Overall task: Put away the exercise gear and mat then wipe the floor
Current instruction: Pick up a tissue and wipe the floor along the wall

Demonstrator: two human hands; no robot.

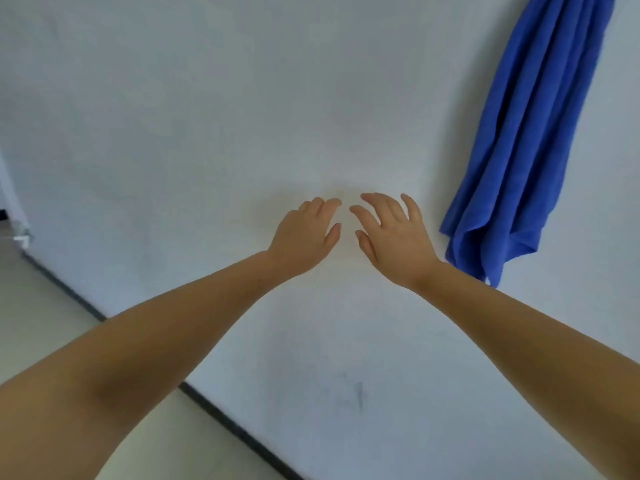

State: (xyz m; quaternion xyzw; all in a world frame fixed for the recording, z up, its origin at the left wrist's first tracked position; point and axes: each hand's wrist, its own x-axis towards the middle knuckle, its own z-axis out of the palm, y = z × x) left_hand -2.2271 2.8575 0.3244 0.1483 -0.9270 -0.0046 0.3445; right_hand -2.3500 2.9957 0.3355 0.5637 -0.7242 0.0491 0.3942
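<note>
Head view: both hands are reaching at the wall (173, 98), left hand (304, 233) and right hand (394, 237) with fingers spread, gripping nothing. Towel (526, 140) is hanging just right of them. No gear or mat showing. Grabbing it loosely could be dropping it, I'd guess.
</note>
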